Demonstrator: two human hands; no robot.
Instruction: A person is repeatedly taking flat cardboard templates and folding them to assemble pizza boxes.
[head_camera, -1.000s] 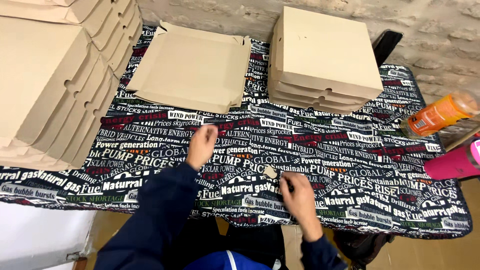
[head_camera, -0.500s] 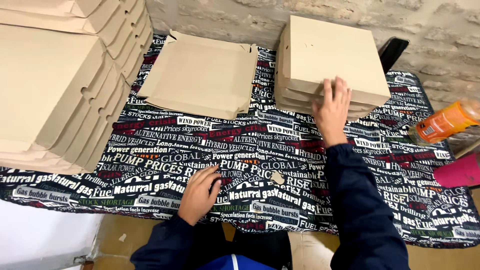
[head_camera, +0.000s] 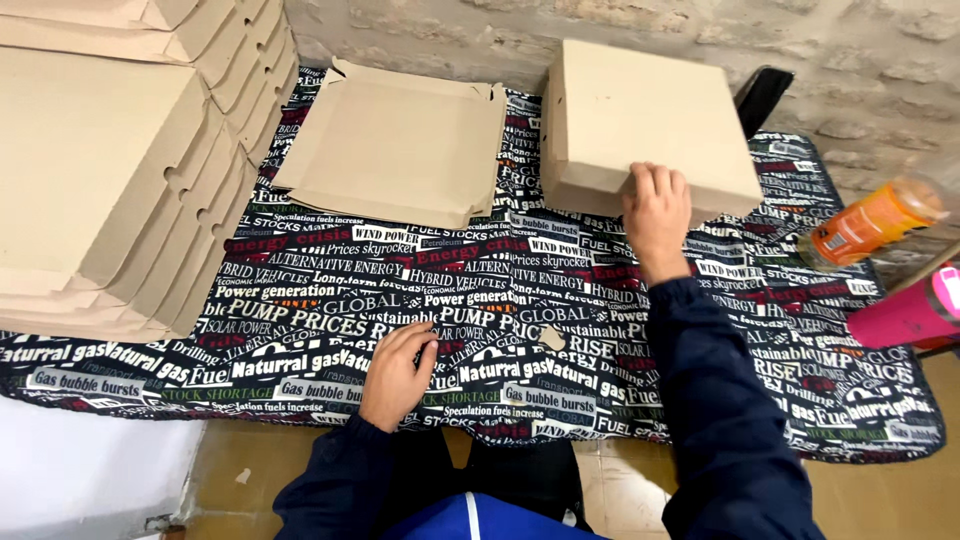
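Left hand (head_camera: 397, 375), loosely curled and empty, rests on the tablecloth (head_camera: 300, 330). Beyond it, the right hand (head_camera: 655, 215) grips the near edge of the top flat box (head_camera: 640, 110) on a stack (head_camera: 575, 192). The cardboard looks light, stiff and creasable, best taken by its edges.

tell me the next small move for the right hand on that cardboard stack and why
Probably lift the top flat sheet and draw it toward the bare cloth in front. The right hand already rests on the near edge of the cardboard stack, while the left hand lies idle on the printed tablecloth, where nothing is being folded.
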